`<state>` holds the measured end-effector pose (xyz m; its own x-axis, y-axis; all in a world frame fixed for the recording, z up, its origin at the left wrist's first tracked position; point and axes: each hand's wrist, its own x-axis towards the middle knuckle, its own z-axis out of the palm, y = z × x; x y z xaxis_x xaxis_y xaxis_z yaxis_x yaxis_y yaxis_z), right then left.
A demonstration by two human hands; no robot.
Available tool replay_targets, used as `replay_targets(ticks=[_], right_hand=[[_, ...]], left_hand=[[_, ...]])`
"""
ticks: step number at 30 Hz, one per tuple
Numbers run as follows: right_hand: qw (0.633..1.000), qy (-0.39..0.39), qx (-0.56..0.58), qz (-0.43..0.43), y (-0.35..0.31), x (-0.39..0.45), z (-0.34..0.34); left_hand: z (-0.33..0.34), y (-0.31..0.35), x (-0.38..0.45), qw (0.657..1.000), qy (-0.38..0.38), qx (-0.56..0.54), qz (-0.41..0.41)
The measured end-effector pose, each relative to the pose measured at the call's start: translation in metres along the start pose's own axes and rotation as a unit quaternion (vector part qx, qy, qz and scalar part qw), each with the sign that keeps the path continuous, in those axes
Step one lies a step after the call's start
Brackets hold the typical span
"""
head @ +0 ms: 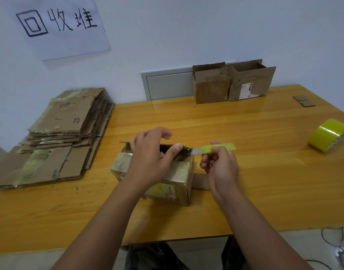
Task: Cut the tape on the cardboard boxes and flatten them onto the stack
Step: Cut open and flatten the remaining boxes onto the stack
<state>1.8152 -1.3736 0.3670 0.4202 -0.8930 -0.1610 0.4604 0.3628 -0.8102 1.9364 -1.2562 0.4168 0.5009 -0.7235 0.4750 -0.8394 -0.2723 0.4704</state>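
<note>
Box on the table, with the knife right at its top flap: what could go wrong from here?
1. The left hand holds the top flap with its thumb close to the blade of the yellow-green knife gripped by the right hand; a slip could cut the thumb.
2. The small box is steadied only at the flap, so it may slide or tip under blade pressure.
3. The flap looks torn; it could rip instead of the tape parting cleanly.
</note>
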Motion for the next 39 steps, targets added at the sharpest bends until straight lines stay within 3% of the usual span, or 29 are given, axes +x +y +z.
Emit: replay_targets(ticks=[3, 7, 9, 15, 19, 23, 28, 39], right_hand=[[0.999, -0.027, -0.017, -0.024, 0.006, -0.007, -0.005], [0.997, -0.054, -0.037, -0.046, 0.009, -0.011, -0.009], [0.996, -0.062, -0.046, -0.051, 0.009, -0.012, -0.01], [0.995, -0.084, -0.035, -0.04, 0.001, -0.017, -0.011], [0.99, -0.138, -0.001, -0.037, -0.012, -0.022, -0.019], [0.978, -0.203, 0.026, -0.033, -0.02, -0.028, -0.028], [0.977, -0.195, -0.071, -0.058, -0.016, -0.034, -0.034], [0.959, -0.223, -0.156, -0.073, -0.023, -0.03, -0.043]], left_hand=[[0.002, 0.005, -0.001, 0.996, 0.092, 0.014, -0.01], [0.002, 0.009, -0.002, 0.993, 0.109, 0.027, 0.042], [0.002, 0.007, -0.001, 0.996, 0.065, 0.036, 0.047], [0.0, 0.009, 0.002, 0.98, -0.183, 0.078, 0.018], [-0.006, 0.013, 0.003, 0.979, -0.199, 0.034, 0.003], [-0.014, 0.004, -0.001, 0.974, -0.218, 0.04, 0.042], [-0.029, -0.002, -0.007, 0.94, -0.322, 0.093, 0.06], [-0.025, -0.003, -0.011, 0.955, -0.268, 0.086, 0.091]])
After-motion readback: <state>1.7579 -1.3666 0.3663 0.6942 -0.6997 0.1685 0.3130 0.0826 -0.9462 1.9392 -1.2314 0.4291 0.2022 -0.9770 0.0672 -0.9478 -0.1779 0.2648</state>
